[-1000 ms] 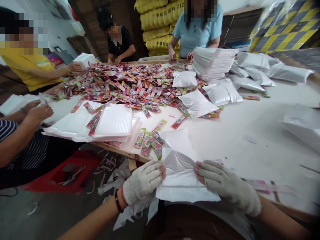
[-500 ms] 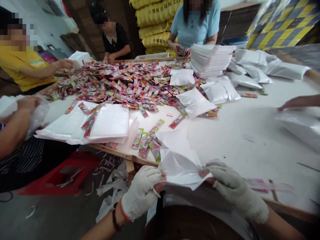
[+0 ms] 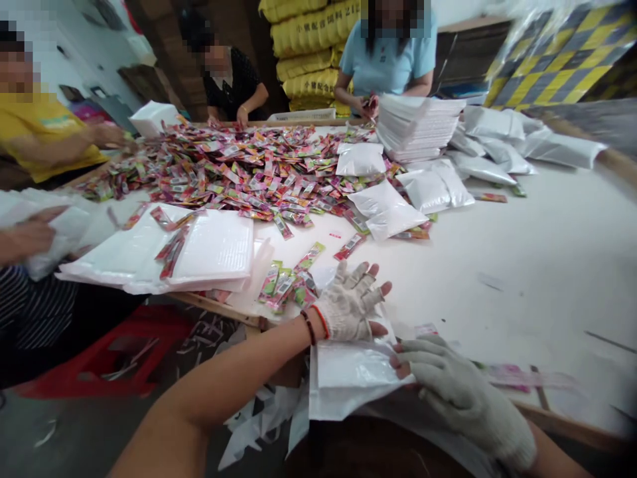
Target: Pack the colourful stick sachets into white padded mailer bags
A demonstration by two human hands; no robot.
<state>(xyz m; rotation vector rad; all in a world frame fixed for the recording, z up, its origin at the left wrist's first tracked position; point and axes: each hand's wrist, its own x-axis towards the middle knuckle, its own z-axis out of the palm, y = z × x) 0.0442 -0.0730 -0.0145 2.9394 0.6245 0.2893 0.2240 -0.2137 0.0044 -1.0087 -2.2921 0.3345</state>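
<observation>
My right hand, in a white knit glove with cut fingertips, pinches the right edge of a white plastic mailer bag lying over the table's near edge. My left hand, gloved the same way, hovers just beyond the bag with its fingers spread, holding nothing. It is close to a small cluster of green and pink sachets on the white table. A big heap of colourful sachets covers the far left half of the table.
Flat white bags lie stacked at the left, a taller stack at the back, and filled white bags lie mid-table and at far right. Other people work at the left and far edges. A red stool stands below.
My left hand let go of the bag's left edge and moved forward over the table, fingers spread. The bag settled flatter under my right hand. The arm at the right edge has gone.
</observation>
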